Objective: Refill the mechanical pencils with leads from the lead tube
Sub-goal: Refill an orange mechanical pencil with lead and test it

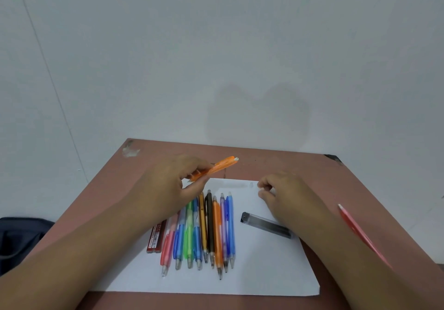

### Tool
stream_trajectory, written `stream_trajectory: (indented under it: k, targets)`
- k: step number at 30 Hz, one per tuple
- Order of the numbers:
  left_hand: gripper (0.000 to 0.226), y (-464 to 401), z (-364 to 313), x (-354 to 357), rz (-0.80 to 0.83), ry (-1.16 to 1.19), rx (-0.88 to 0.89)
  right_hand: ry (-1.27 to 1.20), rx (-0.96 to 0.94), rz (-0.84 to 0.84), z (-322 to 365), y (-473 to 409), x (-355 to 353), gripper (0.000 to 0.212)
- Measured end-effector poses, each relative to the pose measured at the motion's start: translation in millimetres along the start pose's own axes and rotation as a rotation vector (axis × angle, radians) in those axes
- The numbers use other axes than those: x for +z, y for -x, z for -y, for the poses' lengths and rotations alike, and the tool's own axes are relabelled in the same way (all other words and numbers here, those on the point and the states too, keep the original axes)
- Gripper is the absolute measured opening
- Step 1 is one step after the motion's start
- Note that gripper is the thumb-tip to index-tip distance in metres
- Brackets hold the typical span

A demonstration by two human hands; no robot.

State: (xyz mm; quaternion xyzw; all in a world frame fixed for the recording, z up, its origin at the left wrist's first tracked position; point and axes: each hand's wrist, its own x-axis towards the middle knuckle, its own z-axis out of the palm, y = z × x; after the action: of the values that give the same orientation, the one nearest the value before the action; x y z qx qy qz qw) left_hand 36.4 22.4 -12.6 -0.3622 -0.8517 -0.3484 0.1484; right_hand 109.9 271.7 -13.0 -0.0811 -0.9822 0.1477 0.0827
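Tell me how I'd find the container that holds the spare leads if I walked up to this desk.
Start at the white sheet of paper on the reddish-brown table. A row of coloured mechanical pencils lies on its left half; look right of them, beside the right hand. There lies the lead tube: a flat, dark, see-through case, shorter than any pencil, lying slantwise and alone.

1. the red lead case (156,237), lying at the left end of the pencil row, carries a white label with a barcode and small print; the characters are too blurred to read.
2. its upper part shows a line of pale lettering, perhaps a brand name, but no letter can be made out.
3. nothing else shows readable text, numbers or signs.
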Motion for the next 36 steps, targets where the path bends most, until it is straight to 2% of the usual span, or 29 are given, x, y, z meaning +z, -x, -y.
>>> stream_trajectory:
  k: [7, 10, 12, 15, 18, 27, 36]
  targets:
    - [0.032, 1, 1, 0, 0.000, -0.019, 0.000, 0.021, -0.012, -0.050, 2, 2, 1, 0.017]
    - [0.032, 1, 2, 0, 0.000, -0.037, 0.017, -0.338, -0.019, -0.230, 9, 10, -5, 0.012]
    - [0.031, 2, 3, 0, -0.009, -0.048, 0.041, -0.582, -0.089, -0.356, 16, 17, -9, 0.017]
    - [0.030, 1, 4, 0, -0.002, -0.076, 0.072, -0.626, -0.294, -0.489, 25, 24, -11, 0.023]
    - [0.029, 0, 6, 2, 0.001, -0.097, 0.093, -0.617, -0.376, -0.546, 28, 25, -10, 0.017]
    - [0.026, 1, 11, 5, -0.033, -0.112, 0.169, -0.597, -0.370, -0.541, 26, 24, -6, 0.014]
    - [0.027, 2, 9, 3, -0.056, -0.157, 0.189, -0.678, -0.229, -0.395, 27, 24, -8, 0.015]
